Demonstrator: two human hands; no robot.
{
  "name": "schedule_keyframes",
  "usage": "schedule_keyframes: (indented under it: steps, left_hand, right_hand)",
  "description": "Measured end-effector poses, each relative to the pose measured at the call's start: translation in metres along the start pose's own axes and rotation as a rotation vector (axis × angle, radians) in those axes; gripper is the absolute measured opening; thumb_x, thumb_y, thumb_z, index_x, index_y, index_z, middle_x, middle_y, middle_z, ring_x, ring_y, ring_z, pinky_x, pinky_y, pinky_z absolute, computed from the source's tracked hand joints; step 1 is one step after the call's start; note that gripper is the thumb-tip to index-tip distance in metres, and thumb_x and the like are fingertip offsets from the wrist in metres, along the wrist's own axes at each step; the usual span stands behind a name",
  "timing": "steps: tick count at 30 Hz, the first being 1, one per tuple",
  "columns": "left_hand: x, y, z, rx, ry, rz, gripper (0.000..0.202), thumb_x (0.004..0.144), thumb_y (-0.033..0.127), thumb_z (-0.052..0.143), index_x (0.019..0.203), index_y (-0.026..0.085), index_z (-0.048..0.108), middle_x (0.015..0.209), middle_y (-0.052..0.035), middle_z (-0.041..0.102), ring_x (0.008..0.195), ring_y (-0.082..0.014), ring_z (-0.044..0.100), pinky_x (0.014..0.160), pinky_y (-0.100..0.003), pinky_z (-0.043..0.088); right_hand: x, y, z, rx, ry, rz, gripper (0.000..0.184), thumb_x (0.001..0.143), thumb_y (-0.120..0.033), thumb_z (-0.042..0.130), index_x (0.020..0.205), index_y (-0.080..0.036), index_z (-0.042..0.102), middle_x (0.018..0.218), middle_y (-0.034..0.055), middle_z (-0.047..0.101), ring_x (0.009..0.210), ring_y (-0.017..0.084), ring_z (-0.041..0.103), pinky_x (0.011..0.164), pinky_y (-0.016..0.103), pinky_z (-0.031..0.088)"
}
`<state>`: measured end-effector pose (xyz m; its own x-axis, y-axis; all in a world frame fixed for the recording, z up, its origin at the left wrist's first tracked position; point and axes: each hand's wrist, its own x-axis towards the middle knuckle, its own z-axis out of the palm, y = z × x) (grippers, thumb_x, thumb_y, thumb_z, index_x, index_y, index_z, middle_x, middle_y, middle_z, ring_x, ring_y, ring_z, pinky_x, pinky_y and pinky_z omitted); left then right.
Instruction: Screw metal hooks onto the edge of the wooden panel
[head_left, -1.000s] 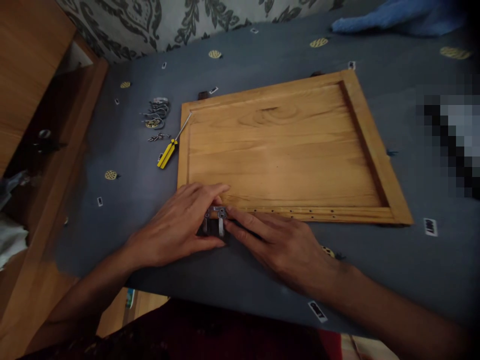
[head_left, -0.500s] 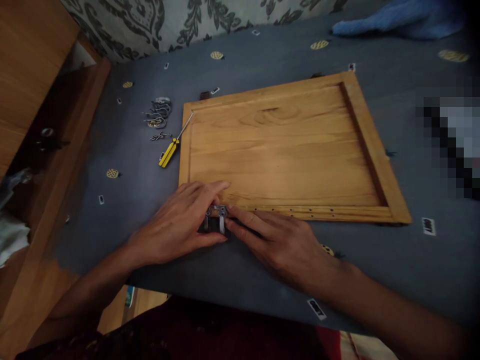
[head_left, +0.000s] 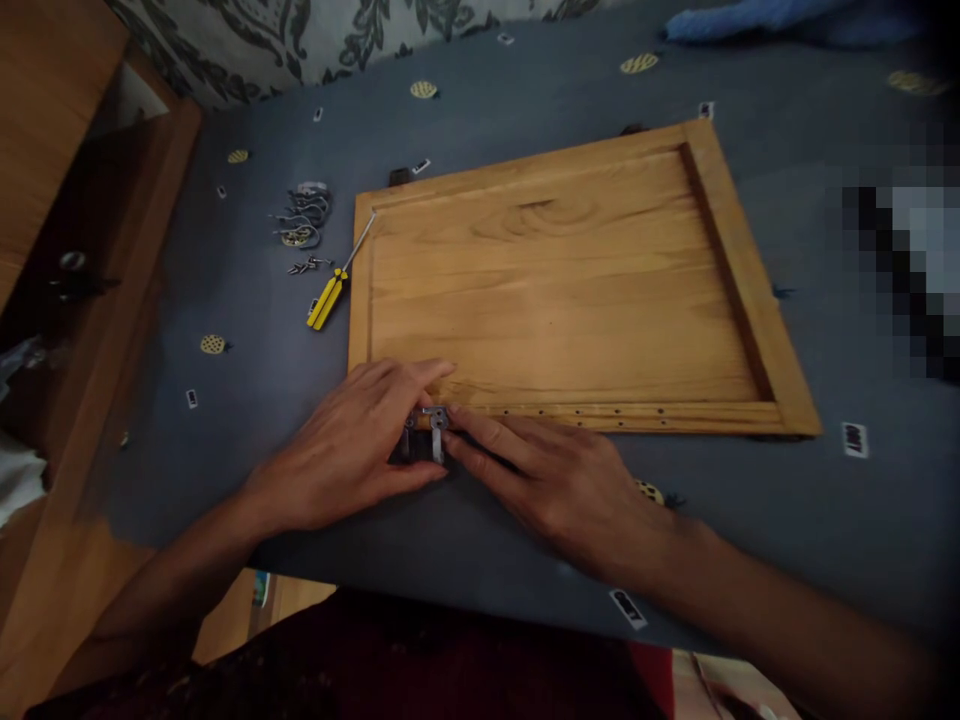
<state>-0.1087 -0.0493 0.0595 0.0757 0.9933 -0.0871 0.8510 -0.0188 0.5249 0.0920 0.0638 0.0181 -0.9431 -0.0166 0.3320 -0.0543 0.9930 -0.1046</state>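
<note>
A framed wooden panel (head_left: 555,290) lies on the cloth, with a row of small holes along its near strip. Two shiny metal hooks (head_left: 438,432) sit side by side at that strip's left end, projecting over the edge. My left hand (head_left: 349,440) grips around them, fingers on the wood and thumb below, partly covering the left hook. With fingertips pressed against the right hook, my right hand (head_left: 559,480) comes in from the other side. A yellow-handled screwdriver (head_left: 327,300) rests with its shaft tip on the panel's left frame.
Left of the panel lie a pile of metal hooks (head_left: 304,215) and several small screws (head_left: 307,265). A blue cloth (head_left: 787,22) is at the far right. An open wooden cabinet (head_left: 97,330) borders the left side. Dark pieces (head_left: 399,177) show behind the panel.
The whole view has shifted slightly, with things appearing a little higher and further left. Both hands keep the same hold at the metal hooks.
</note>
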Motion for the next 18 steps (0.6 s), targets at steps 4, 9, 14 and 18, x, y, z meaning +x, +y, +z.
schedule_keyframes:
  steps: [4, 9, 14, 18]
  left_hand:
    - [0.000, 0.000, 0.000, -0.019, -0.008, -0.014, 0.070, 0.083, 0.033, 0.070, 0.141, 0.026, 0.033, 0.114, -0.0050, 0.060, 0.109, -0.0233, 0.055, 0.095, -0.041, 0.047]
    - [0.001, 0.002, -0.004, -0.032, -0.030, -0.030, 0.069, 0.083, 0.038, 0.071, 0.140, 0.026, 0.034, 0.115, -0.0050, 0.061, 0.110, -0.0233, 0.056, 0.097, -0.042, 0.047]
    - [0.001, -0.002, -0.018, -0.104, 0.092, -0.057, 0.050, 0.087, 0.044, 0.066, 0.130, 0.027, 0.048, 0.116, -0.0039, 0.064, 0.107, -0.0191, 0.061, 0.094, -0.035, 0.050]
    - [0.001, -0.033, -0.035, -0.045, 0.353, -0.182, 0.024, 0.094, 0.039, 0.054, 0.110, 0.023, 0.062, 0.100, -0.0009, 0.069, 0.089, -0.0140, 0.065, 0.080, -0.027, 0.053]
  right_hand:
    - [0.000, 0.000, 0.000, 0.004, -0.011, 0.000, 0.038, 0.097, -0.008, 0.035, 0.121, -0.014, 0.065, 0.128, 0.0105, 0.065, 0.091, 0.019, 0.067, 0.067, 0.032, 0.060]
    - [0.001, 0.000, -0.001, 0.017, 0.019, 0.013, 0.035, 0.096, -0.007, 0.038, 0.117, -0.012, 0.066, 0.126, 0.0101, 0.067, 0.086, 0.020, 0.068, 0.065, 0.032, 0.059]
    - [-0.001, -0.001, 0.002, 0.013, 0.085, 0.007, 0.042, 0.087, 0.002, 0.040, 0.119, -0.012, 0.064, 0.121, 0.0100, 0.069, 0.089, 0.019, 0.068, 0.070, 0.031, 0.059]
    - [-0.004, 0.001, 0.013, -0.004, 0.147, -0.028, 0.048, 0.081, 0.004, 0.039, 0.118, -0.014, 0.064, 0.120, 0.0098, 0.070, 0.093, 0.019, 0.069, 0.071, 0.031, 0.061]
